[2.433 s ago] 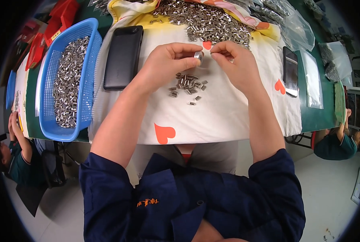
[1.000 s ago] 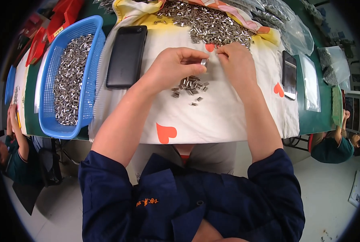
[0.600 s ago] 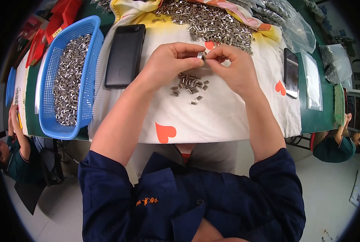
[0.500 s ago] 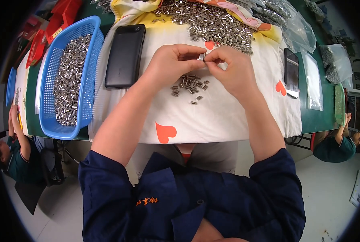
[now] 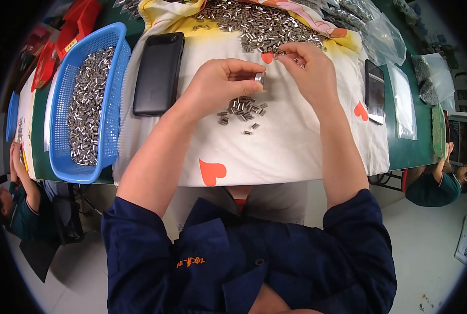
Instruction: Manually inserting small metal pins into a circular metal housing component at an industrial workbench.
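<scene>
Cloth (image 5: 291,152) is covering the bench (image 5: 401,153); my left hand (image 5: 218,85) is pinching a round metal piece (image 5: 259,78). My right hand (image 5: 313,68), apart, contents unclear, is seemingly picking beside the pile (image 5: 275,31), the next move probably needing delicacy.

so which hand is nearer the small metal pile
Left: the left hand is just beyond the small pile; the right hand is farther off, to its right, near the big pile.

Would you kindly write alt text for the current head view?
A person's left hand grips a small silvery metal piece; the right hand is near a large pile of cylinders. A smaller heap lies on white cloth; a blue basket stands left.
</scene>
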Demonstrator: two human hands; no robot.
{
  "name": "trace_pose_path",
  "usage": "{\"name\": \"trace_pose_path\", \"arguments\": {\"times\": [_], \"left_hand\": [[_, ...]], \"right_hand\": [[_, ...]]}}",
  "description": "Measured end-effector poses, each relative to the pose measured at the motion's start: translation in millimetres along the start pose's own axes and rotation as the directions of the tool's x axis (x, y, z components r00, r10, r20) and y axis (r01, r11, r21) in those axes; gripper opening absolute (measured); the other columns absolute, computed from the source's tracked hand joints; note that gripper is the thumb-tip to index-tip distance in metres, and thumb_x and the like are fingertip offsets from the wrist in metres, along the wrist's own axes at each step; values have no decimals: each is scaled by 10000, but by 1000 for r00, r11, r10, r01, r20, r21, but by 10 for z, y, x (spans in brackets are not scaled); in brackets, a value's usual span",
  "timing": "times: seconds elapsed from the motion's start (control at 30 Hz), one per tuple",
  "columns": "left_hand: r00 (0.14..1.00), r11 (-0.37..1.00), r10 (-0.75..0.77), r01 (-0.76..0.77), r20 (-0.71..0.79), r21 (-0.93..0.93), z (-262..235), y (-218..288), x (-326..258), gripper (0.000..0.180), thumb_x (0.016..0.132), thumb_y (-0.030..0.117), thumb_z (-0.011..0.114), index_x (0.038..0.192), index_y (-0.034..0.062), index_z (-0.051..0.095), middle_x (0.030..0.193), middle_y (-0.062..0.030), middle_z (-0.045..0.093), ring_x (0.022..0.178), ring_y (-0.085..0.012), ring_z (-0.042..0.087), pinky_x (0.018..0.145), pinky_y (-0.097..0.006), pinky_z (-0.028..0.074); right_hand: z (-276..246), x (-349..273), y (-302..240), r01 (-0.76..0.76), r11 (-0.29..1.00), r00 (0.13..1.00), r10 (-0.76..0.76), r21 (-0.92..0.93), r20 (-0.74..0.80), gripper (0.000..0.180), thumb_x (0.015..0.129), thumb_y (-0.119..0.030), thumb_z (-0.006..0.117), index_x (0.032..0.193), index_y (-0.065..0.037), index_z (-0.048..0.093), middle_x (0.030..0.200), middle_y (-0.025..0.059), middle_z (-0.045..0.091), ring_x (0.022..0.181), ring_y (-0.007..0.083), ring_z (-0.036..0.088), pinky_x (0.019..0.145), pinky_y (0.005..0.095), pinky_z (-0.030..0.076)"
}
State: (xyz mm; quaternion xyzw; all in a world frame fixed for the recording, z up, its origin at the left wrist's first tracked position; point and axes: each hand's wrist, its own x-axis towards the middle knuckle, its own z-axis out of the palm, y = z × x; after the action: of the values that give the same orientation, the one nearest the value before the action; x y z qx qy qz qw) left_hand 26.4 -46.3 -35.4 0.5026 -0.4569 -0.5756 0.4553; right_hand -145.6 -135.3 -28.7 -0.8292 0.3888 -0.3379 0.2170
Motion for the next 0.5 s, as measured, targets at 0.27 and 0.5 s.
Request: {"name": "trace_pose_path", "arguments": {"times": [0.27,0.5], "left_hand": [[1000,1000,8,-8,-2,-5,-14,-36,7,285,768,0,602,1052,-8,571,920,-45,613,818,-91,586,742,-203,473],[999,999,-9,7,-43,-45,-39,-11,21,321,773,3,598,1088,-11,544,942,-60,615,839,-93,580,751,-207,468]], "right_hand": [[167,-40,23,117,954,992,-99,-276,77,98,710,-120,604,776,-55,639,753,98,584,760,256,549,692,361,425],[94,-94,-105,65,995,993,-57,-74,106,95,728,-89,594,794,-27,623,757,99,598,667,221,561,621,318,449]]}}
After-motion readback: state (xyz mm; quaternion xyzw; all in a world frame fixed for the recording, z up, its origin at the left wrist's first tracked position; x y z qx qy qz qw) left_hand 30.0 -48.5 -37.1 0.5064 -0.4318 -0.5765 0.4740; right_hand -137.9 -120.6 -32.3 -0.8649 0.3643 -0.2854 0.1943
